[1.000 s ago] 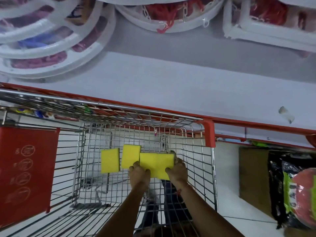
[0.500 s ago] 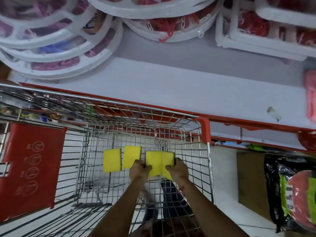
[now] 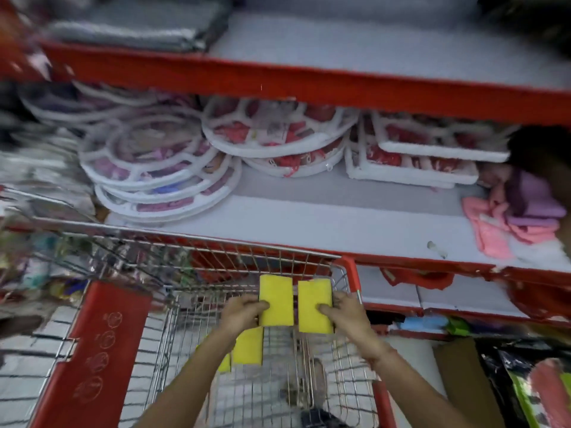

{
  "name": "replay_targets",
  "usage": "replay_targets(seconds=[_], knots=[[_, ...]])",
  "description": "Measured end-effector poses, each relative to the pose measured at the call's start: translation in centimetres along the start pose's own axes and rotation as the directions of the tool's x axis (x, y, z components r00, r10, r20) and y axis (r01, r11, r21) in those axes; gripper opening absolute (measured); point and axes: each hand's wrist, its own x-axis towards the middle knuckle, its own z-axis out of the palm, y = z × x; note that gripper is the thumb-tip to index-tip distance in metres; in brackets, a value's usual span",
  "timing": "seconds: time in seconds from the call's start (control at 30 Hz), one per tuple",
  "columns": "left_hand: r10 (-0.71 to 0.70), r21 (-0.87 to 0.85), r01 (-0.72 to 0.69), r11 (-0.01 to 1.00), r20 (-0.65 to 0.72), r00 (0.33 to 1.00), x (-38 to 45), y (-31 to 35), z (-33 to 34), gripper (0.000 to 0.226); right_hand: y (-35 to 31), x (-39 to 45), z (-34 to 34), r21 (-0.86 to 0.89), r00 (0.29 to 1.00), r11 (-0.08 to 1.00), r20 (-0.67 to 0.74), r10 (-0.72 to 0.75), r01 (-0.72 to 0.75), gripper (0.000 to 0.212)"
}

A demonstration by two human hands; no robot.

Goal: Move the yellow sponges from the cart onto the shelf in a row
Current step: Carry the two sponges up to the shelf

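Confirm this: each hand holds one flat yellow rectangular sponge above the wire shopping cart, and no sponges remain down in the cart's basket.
Not quite. The left hand and right hand do each hold a flat yellow rectangular sponge above the wire shopping cart, but the head view shows at least one more yellow sponge still in the basket.

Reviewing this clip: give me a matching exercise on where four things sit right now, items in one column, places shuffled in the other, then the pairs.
Items
1. sponge in the left hand
2. sponge in the right hand
3. loose sponge
4. pink cloths

Places
A. down in the cart, under the left hand
B. on the shelf, far right
C. lifted above the cart, nearer its red corner post
D. lifted above the cart, left of the other held one

Pairs: 1-D, 2-C, 3-A, 4-B
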Motion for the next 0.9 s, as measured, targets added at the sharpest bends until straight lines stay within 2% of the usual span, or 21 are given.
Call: replay_targets(seconds=[0.1, 0.27, 0.53, 0.7, 0.83, 0.9], knots=[[0.116, 0.017, -0.116, 0.993, -0.026, 0.993, -1.0, 3.2, -0.9, 0.038, -3.1, -0.7, -1.8, 0.048, 0.995, 0.996, -0.058, -0.079, 0.081, 0.028], [0.296, -0.034, -0.296, 0.955, -0.011, 0.955, -4.7, 10.3, -1.7, 0.028, -10.0, -2.5, -4.9, 0.11, 0.975, 0.972, -0.102, -0.198, 0.209, 0.048], [0.496, -0.086, -0.493, 0.866, 0.016, 0.868, -8.9, 19.7, -2.9, 0.032, -18.7, -6.0, -10.4, 0.222, 0.915, 0.889, -0.065, -0.397, 0.401, 0.039], [0.584, -0.117, -0.578, 0.807, 0.017, 0.812, -10.4, 25.9, -3.2, 0.036, -24.1, -5.8, -13.6, 0.259, 0.88, 0.841, -0.1, -0.465, 0.474, 0.039], [0.632, -0.1, -0.632, 0.769, -0.037, 0.774, -11.2, 30.8, -2.8, 0.036, -28.6, -4.7, -15.8, 0.268, 0.854, 0.812, -0.142, -0.5, 0.519, 0.035], [0.641, -0.117, -0.639, 0.76, -0.022, 0.767, -11.2, 33.2, -2.6, 0.038, -30.7, -3.5, -16.9, 0.263, 0.848, 0.806, -0.156, -0.507, 0.53, 0.041]])
